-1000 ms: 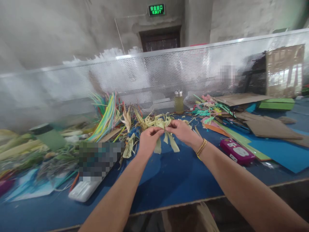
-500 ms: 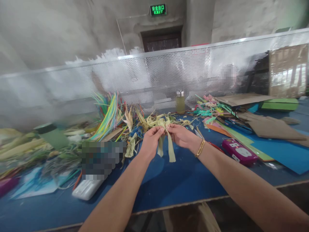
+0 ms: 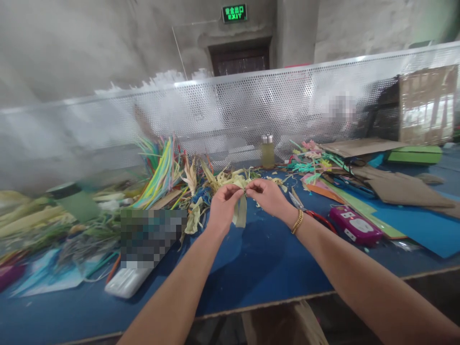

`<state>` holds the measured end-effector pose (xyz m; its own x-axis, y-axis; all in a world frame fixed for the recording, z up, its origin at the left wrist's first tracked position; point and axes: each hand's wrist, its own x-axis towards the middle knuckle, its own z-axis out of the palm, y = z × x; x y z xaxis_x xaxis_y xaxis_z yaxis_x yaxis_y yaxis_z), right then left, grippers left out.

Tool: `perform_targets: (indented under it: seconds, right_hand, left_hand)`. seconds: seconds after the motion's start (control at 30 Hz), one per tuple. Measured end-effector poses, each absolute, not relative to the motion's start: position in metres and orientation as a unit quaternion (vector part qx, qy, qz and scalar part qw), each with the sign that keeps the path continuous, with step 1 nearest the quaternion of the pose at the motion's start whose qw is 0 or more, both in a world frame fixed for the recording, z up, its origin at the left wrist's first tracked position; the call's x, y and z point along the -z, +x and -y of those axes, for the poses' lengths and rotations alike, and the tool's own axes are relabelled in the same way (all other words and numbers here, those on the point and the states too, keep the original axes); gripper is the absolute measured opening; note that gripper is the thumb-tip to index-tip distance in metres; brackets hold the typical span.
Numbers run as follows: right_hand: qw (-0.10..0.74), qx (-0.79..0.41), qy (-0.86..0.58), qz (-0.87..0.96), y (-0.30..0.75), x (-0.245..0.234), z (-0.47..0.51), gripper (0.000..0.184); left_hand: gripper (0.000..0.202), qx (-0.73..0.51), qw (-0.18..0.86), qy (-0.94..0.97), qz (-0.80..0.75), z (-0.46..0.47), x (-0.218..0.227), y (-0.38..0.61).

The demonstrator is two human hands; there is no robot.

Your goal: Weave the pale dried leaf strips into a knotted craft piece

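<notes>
A pale green strip of dried corn husk [image 3: 240, 214] hangs down from my fingers above the blue table. My left hand [image 3: 223, 207] pinches it between thumb and forefinger. My right hand [image 3: 269, 197], with a gold bracelet at the wrist, is closed in a pinch against the husk's upper right side; its fingertips almost meet those of the left. Just behind the hands lies a heap of loose dried husks [image 3: 219, 181]. Red-handled scissors [image 3: 299, 203] rest beside my right wrist, partly covered by the forearm.
Colourful pipe cleaners [image 3: 161, 172] stand to the left, near a white-ended object [image 3: 127, 282] that is mostly blurred out. A glass bottle [image 3: 267, 152] stands at the back. A purple power strip [image 3: 355, 225], coloured paper [image 3: 413, 232] and cardboard [image 3: 406, 189] lie right.
The longer husk end that hung below my right fingers no longer shows. My right hand has turned slightly, its fingertips drawn a little away from the left. The scissors show more.
</notes>
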<state>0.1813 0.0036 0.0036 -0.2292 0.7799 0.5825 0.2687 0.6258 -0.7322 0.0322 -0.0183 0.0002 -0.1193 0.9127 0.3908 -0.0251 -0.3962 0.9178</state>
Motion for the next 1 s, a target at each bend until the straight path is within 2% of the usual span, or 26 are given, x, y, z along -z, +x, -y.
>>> perform_targets:
  seconds: [0.3,0.53,0.73,1.0]
  right_hand:
    - [0.495,-0.360,-0.329,0.719,0.185,-0.015,0.002,0.012]
    - [0.490,-0.279,-0.322,0.760,0.186,-0.017,0.006,0.011]
    - [0.489,-0.228,-0.301,0.787,0.187,-0.017,0.005,0.013]
    - [0.488,-0.242,-0.341,0.766,0.190,-0.024,0.010,0.015]
  left_hand:
    - [0.023,-0.590,0.421,0.566,-0.392,0.018,-0.005,0.024]
    - [0.018,-0.583,0.500,0.526,-0.365,0.015,-0.005,0.021]
    - [0.016,-0.560,0.485,0.563,-0.366,0.017,-0.007,0.019]
    - [0.016,-0.533,0.482,0.600,-0.353,0.020,-0.009,0.020]
